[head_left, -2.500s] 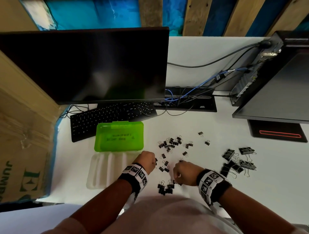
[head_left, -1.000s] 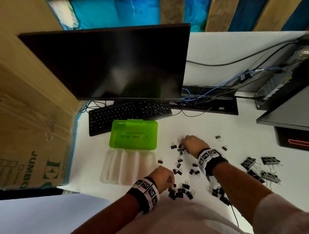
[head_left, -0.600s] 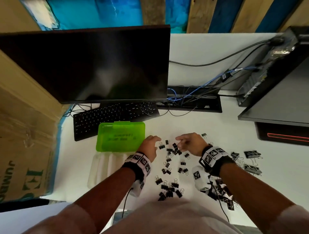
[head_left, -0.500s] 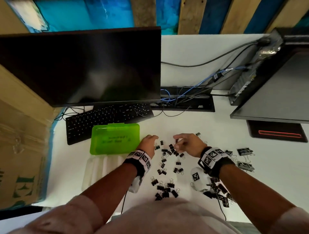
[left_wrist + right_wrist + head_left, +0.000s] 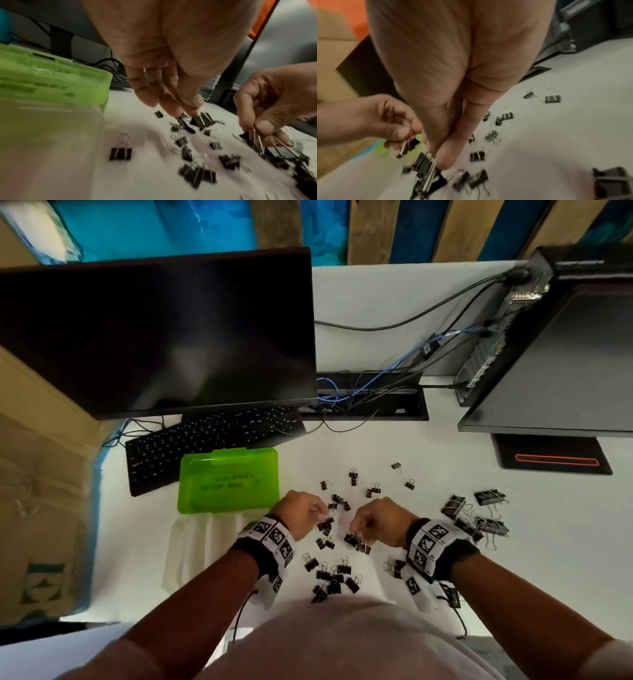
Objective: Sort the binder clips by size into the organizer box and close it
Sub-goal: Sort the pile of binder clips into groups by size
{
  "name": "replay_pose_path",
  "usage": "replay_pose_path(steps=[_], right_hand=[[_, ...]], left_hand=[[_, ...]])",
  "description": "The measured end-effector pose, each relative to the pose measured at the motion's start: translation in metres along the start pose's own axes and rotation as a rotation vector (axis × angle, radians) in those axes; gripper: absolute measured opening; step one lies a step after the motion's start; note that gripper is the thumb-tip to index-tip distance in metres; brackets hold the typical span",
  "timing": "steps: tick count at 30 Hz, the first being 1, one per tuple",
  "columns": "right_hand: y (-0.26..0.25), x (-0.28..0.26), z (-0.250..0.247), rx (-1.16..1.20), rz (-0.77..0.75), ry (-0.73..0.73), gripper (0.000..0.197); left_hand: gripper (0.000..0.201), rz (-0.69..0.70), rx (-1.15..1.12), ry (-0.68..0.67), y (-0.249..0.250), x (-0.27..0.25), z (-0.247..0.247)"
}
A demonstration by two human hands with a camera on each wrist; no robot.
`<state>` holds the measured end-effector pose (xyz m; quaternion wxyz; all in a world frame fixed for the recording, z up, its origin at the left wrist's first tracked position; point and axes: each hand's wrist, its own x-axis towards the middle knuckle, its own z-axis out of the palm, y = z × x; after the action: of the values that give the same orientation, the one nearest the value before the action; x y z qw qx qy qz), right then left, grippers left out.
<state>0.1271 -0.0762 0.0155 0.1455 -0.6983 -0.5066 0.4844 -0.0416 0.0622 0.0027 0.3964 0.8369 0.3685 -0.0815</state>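
— Left hand (image 5: pixel 301 517) over the white worktop (image 5: pixel 394 446), fingers drawn together around the wire handles of small binder clips (image 5: pixel 200 120) that dangle beneath the fingertips. What is the other one doing?

— Right hand (image 5: pixel 378 520) just beside it, thumb and fingers pinched on the handles of a bunch of small clips (image 5: pixel 426 170); from the right wrist view those black bodies hang close to the surface, though whether they touch it I cannot tell.

— And where is the organizer box (image 5: pixel 205 546)?

— To the left of the left hand, standing open. Its green lid (image 5: pixel 227 479) lies folded back toward the keyboard (image 5: pixel 212 440), and the clear, ribbed tray sits nearest the person; whether any clip lies in it is too blurred to say.

— The remainder of the clips?

— Small loose clips (image 5: pixel 330 575) are strewn between and in front of both hands, some farther out toward the monitor (image 5: pixel 154 337). Large binder clips (image 5: pixel 476 515) form a separate cluster to the right of the right wrist, well apart from the box.

— Anything else on the surface?

— A second dark screen (image 5: pixel 565 364) at the right edge, with cables (image 5: pixel 373 392) running into a slot behind.
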Motion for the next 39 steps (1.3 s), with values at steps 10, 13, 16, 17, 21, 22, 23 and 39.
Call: replay_pose_path(steps=[10, 13, 16, 17, 21, 22, 23, 39], right_hand=[[0.002, 0.002, 0.047, -0.314, -0.015, -0.175, 0.025], [0.005, 0.004, 0.038, -0.28, -0.021, -0.108, 0.025], [0.011, 0.007, 0.017, -0.229, 0.06, 0.044, 0.024], [0.013, 0.008, 0.012, -0.242, 0.086, 0.063, 0.023], [0.014, 0.011, 0.011, -0.267, 0.147, -0.007, 0.019], [0.013, 0.013, 0.014, -0.266, 0.144, -0.011, 0.013], [0.012, 0.015, 0.017, -0.263, 0.14, 0.001, 0.008], [0.042, 0.048, -0.048, -0.23, 0.27, 0.336, 0.026]], left_hand=[[0.01, -0.02, 0.068, -0.209, -0.015, -0.045, 0.041], [0.017, -0.02, 0.075, -0.231, -0.014, -0.048, 0.044], [0.012, 0.028, 0.095, -0.128, -0.013, -0.042, 0.038], [0.008, 0.029, 0.1, -0.075, -0.013, -0.039, 0.036], [0.03, -0.051, 0.126, -0.084, -0.009, -0.026, 0.038], [0.036, -0.057, 0.128, -0.103, -0.007, -0.024, 0.04], [0.037, -0.059, 0.132, -0.103, -0.004, -0.021, 0.043], [0.044, -0.096, 0.492, -0.104, 0.001, -0.007, 0.003]])
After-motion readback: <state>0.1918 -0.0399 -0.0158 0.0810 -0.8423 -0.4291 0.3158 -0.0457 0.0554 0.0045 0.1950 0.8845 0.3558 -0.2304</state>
